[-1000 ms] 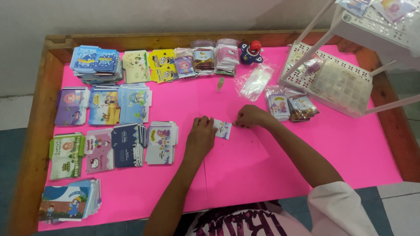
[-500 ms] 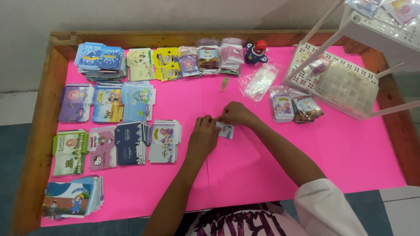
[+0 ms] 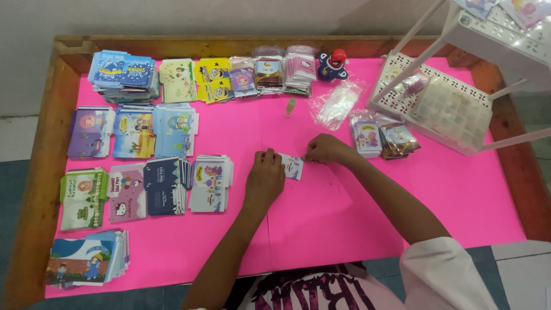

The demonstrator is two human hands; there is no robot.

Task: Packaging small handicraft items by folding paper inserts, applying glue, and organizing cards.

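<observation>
1. The left hand [image 3: 265,177] lies palm down on the pink tabletop [image 3: 321,229], fingers together, its tips touching the left edge of a small printed card [image 3: 293,166].
2. The right hand [image 3: 325,150] pinches that card's upper right corner, fingers curled narrow around it.
3. The card lies flat near the tabletop's middle, between both hands.
4. At nine o'clock from the left hand sits a stack of pale illustrated packets [image 3: 211,182], with more stacks beyond it.
5. At two o'clock from the right hand lie small bagged packets [image 3: 367,138], just beside a white plastic basket [image 3: 442,109].
6. At twelve o'clock lie clear plastic sleeves [image 3: 337,103] and a small blue and red figure [image 3: 333,63].
</observation>
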